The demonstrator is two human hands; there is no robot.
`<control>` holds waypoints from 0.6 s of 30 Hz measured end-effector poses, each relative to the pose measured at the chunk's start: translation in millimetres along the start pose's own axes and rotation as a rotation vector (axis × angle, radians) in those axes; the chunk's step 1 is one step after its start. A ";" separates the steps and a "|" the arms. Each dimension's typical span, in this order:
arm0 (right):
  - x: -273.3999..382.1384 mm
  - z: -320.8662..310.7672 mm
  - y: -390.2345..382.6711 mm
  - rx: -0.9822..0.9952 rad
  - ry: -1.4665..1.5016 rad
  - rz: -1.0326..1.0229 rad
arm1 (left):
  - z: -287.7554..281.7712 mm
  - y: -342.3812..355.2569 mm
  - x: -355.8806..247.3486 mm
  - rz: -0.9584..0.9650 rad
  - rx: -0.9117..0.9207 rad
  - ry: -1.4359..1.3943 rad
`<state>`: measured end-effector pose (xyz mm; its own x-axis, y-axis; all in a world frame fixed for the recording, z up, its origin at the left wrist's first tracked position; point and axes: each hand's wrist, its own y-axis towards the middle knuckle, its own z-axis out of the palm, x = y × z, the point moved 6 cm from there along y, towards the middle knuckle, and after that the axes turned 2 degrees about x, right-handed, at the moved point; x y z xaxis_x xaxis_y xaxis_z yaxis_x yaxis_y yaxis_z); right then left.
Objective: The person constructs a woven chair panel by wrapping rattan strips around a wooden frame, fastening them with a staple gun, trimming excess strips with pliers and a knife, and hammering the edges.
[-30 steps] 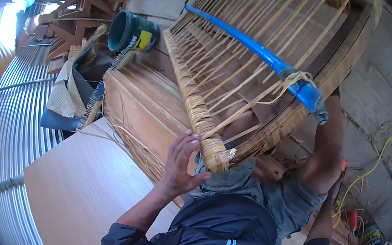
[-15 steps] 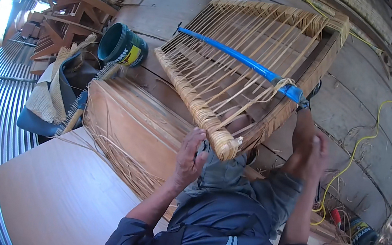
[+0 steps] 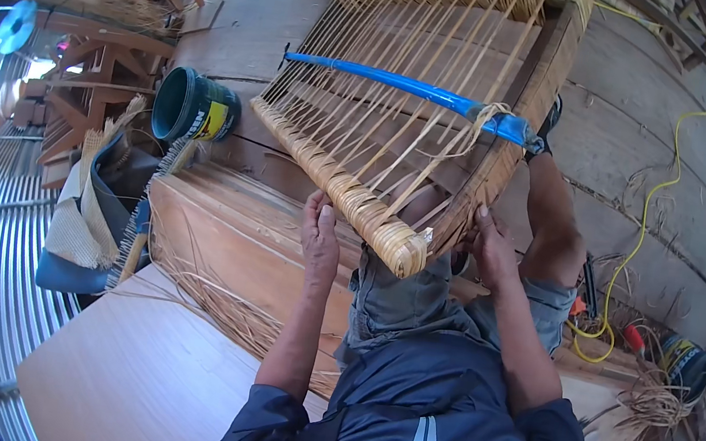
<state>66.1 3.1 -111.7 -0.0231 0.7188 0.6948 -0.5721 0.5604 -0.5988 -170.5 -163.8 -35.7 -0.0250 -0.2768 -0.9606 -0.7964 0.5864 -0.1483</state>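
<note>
A wooden frame [image 3: 335, 184] wrapped in pale rattan strips leans over my knees, with several strands strung across its opening. My left hand [image 3: 321, 236] grips the wrapped rail near its closest corner, thumb showing and other fingers partly hidden. On the bare wooden side rail, my right hand [image 3: 494, 252] has its thumb on top, with the fingers hidden beneath. Across the strands lies a blue rod [image 3: 424, 90], its right end resting on the side rail. A loose strip [image 3: 482, 123] loops around the rod near that end.
A dark green bucket [image 3: 174, 105] stands left of the frame, behind a wooden bench [image 3: 219, 222] strewn with loose rattan strips [image 3: 226, 300]. At the lower left is a pale board [image 3: 146, 372]. A yellow cord [image 3: 673, 182] runs over the plank floor on the right.
My right hand has come from beside my right leg onto the side rail. My left hand has closed around the wrapped rail. The frame sits farther left in view.
</note>
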 end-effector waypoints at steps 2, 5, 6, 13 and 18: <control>1.2 -0.7 1.0 -0.012 0.012 -0.007 | 5.8 0.7 -1.8 -0.052 -0.009 -0.068; 8.3 1.0 -0.3 0.015 0.027 0.012 | 20.7 -1.1 -12.5 -0.116 -0.034 -0.166; 7.8 2.8 -0.4 0.035 0.036 0.011 | 23.3 -1.4 -15.4 -0.123 -0.047 -0.194; 16.4 -10.4 1.2 0.114 -0.050 -0.076 | 37.5 0.7 -21.5 -0.105 -0.094 -0.147; 48.3 -18.9 -39.9 0.109 -0.010 -0.203 | 41.8 -3.7 -29.5 -0.016 -0.122 -0.005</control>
<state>103.3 23.2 -61.8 0.0938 0.5917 0.8007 -0.6514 0.6447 -0.4001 -141.5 -126.0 -16.6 -0.0085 -0.2816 -0.9595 -0.8641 0.4850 -0.1347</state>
